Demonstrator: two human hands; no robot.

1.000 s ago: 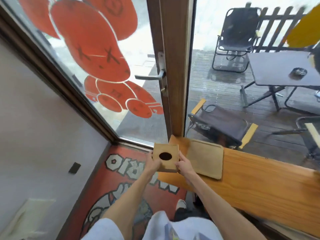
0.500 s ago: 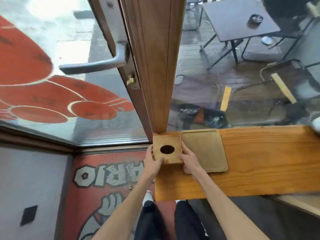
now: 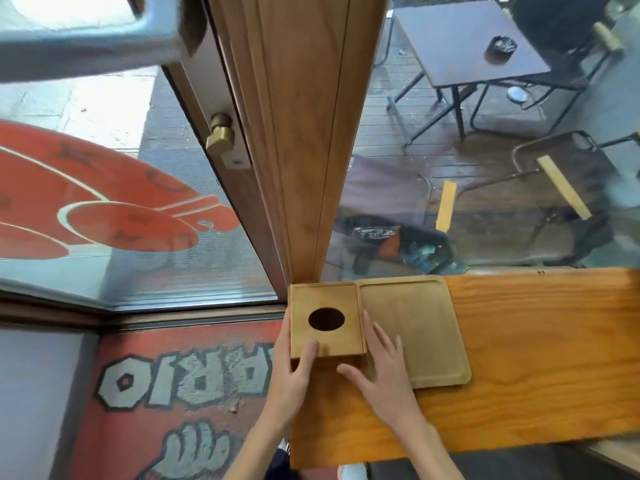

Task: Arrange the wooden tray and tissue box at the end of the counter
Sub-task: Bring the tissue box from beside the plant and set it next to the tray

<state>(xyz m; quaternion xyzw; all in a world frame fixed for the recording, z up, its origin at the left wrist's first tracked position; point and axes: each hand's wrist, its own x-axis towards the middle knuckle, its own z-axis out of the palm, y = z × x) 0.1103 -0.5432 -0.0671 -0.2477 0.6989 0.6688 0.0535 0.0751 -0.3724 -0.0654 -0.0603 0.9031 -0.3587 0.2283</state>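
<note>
The tissue box [image 3: 325,322] is set at the worktop's [image 3: 540,358] far-left corner, beside the tray [image 3: 414,329], likely for squaring. It is bracketed by the left hand [image 3: 294,372] and right hand [image 3: 382,368], fingers spread, nothing gripped.

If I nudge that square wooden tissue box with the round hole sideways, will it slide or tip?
The square wooden tissue box probably slides: it looks low, flat-based and rigid. The orange wooden counter looks smooth. It sits by the counter's end, so a leftward push could drop it.
</note>
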